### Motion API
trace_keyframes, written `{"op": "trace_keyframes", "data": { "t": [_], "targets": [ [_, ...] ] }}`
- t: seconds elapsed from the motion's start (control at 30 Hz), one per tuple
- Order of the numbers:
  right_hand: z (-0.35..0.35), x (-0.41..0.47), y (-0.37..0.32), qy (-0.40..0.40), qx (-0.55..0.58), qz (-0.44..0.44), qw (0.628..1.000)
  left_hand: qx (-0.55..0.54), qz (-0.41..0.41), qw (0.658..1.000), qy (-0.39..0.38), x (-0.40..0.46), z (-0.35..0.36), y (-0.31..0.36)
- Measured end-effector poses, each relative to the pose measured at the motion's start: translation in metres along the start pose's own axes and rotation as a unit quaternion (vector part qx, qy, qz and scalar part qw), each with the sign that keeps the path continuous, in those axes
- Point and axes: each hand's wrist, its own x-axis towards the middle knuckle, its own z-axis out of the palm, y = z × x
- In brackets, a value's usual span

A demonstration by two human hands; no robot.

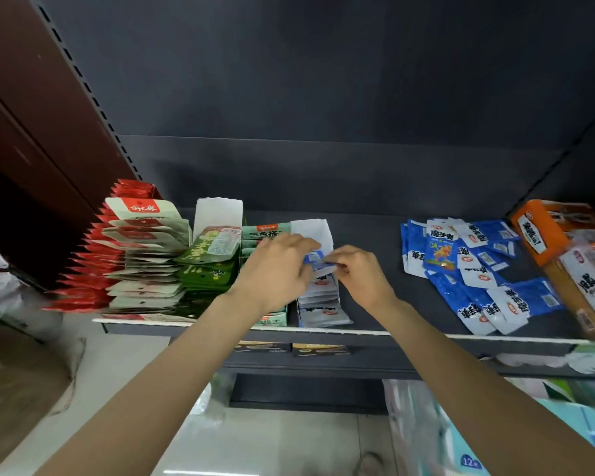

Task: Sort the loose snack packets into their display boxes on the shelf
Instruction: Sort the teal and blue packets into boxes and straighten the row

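**Filing a blue packet into its box**

Dark grey shelf board (368, 235) carries everything at chest height. Both my hands meet over it: my left hand (275, 266) and right hand (358, 273) pinch one small blue-and-white foil snack packet (318, 261) between them, just above the open white cardboard display box (318, 297) already holding its kind. It looks light, floppy and slick, so I judge the crimped edges the safest hold. Well to the right lies the loose pile of blue packets (474, 269).
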Motion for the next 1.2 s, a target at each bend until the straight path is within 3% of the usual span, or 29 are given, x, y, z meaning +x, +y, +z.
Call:
{"op": "trace_keyframes", "data": {
  "t": [0.13, 0.23, 0.3, 0.37, 0.47, 0.53, 0.63, 0.7, 0.8, 0.9, 1.0, 1.1, 1.2],
  "targets": [
    [0.001, 0.0, -0.002, 0.018, 0.066, 0.043, 0.997, 0.156, 0.099, 0.982, -0.045, 0.003, 0.018, -0.003],
    [-0.007, -0.004, 0.007, 0.002, 0.088, 0.04, 0.995, 0.167, 0.134, 0.975, -0.066, 0.007, 0.027, 0.0],
    [-0.013, -0.005, 0.013, 0.001, 0.101, 0.035, 0.994, 0.183, 0.162, 0.969, -0.024, 0.012, 0.035, 0.002],
    [-0.019, -0.004, 0.019, -0.001, 0.116, 0.033, 0.993, 0.234, 0.157, 0.959, -0.007, 0.017, 0.039, 0.01],
    [-0.029, -0.004, 0.034, -0.01, 0.128, 0.038, 0.991, 0.287, 0.054, 0.954, -0.072, 0.03, 0.044, 0.026],
    [-0.038, -0.006, 0.051, -0.012, 0.129, 0.048, 0.99, 0.249, -0.002, 0.966, -0.065, 0.038, 0.047, 0.041],
    [-0.053, -0.01, 0.089, -0.005, 0.107, 0.089, 0.99, 0.18, 0.021, 0.983, 0.019, 0.061, 0.071, 0.069],
    [-0.062, -0.013, 0.121, -0.011, 0.065, 0.127, 0.99, 0.105, 0.033, 0.994, 0.024, 0.08, 0.09, 0.093],
    [-0.076, -0.016, 0.17, -0.05, -0.025, 0.187, 0.981, -0.058, -0.069, 0.994, -0.064, 0.112, 0.124, 0.127],
    [-0.087, -0.014, 0.21, -0.059, -0.06, 0.266, 0.96, -0.206, -0.16, 0.954, -0.147, 0.146, 0.158, 0.147],
    [-0.087, -0.009, 0.229, -0.056, -0.026, 0.313, 0.948, -0.165, -0.137, 0.951, -0.223, 0.165, 0.183, 0.153],
    [-0.081, -0.002, 0.232, 0.009, 0.022, 0.314, 0.949, -0.106, -0.121, 0.944, -0.289, 0.171, 0.198, 0.148],
    [-0.08, 0.009, 0.229, 0.055, 0.094, 0.364, 0.925, -0.1, -0.115, 0.954, -0.259, 0.172, 0.194, 0.148]
  ]
}}
